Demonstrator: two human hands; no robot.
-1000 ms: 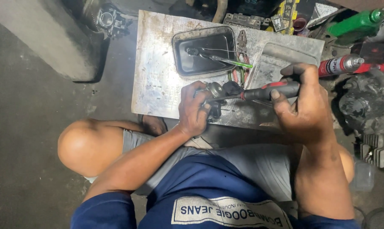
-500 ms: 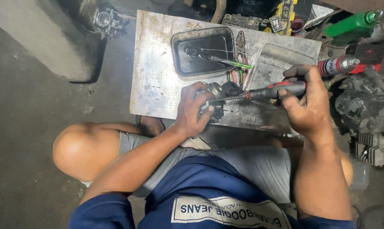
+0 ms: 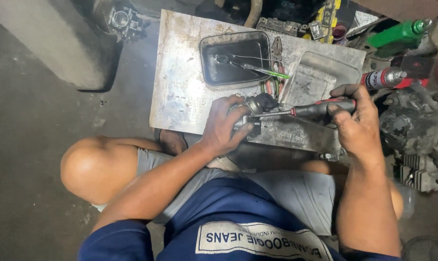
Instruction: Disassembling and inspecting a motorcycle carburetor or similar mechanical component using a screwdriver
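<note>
My left hand (image 3: 222, 126) grips a small grey metal engine part (image 3: 255, 109) and holds it down on a worn metal sheet (image 3: 180, 92). My right hand (image 3: 356, 121) is closed around the red-and-black handle of a screwdriver (image 3: 311, 109). Its shaft runs left, and the tip meets the metal part just beside my left fingers. I am squatting, with my left knee (image 3: 97, 169) bare at the lower left.
A dark rectangular tray (image 3: 228, 65) on the sheet holds a thin green-handled tool (image 3: 265, 70). Pliers (image 3: 277, 50) and a shallow grey pan (image 3: 311, 79) lie beside it. A spray can (image 3: 382, 77), a green bottle (image 3: 398, 33) and engine parts (image 3: 415, 130) crowd the right. A concrete block (image 3: 44, 38) stands at upper left.
My right hand has slid a little to the right along the screwdriver, and the shaft now lies flatter. My left hand stays clamped on the metal part.
</note>
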